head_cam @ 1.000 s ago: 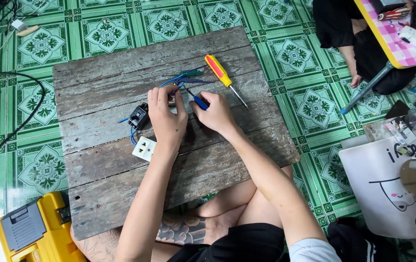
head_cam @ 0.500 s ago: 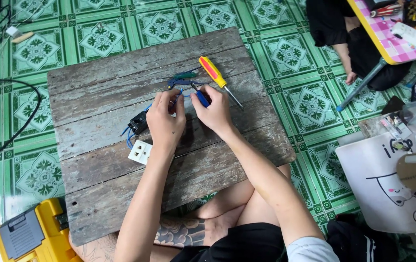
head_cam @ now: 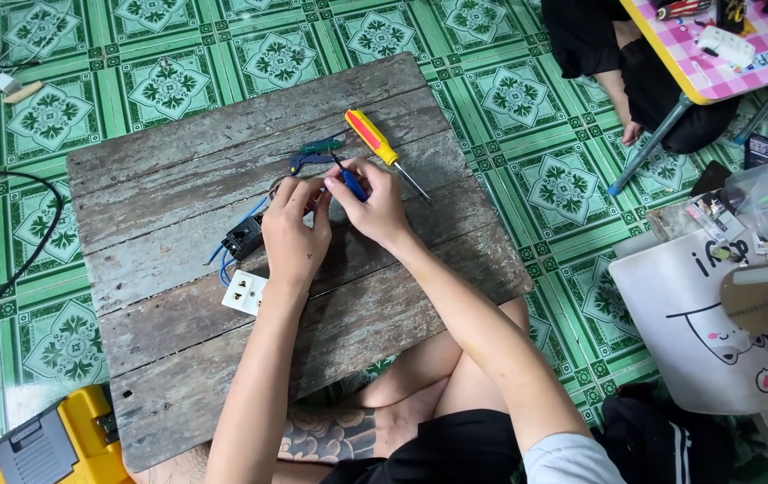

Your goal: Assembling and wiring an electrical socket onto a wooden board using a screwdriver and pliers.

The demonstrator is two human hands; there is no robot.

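Observation:
My left hand and my right hand meet over a weathered wooden board. The right hand grips a small blue-handled screwdriver, tip pointing away from me. The left hand pinches a small part with blue wires trailing from it; the part itself is mostly hidden by the fingers. A black electrical block and a white socket plate lie just left of my left wrist. A yellow and red screwdriver and green-blue handled pliers rest beyond my hands.
The board lies on a green patterned tile floor. A yellow tool case sits at the lower left. Black cables run along the left. Another person's legs and a pink table are at the upper right. A white bag is on the right.
Both hands stay together over the same spot on the board, with only small finger shifts. The camera view has drifted slightly.

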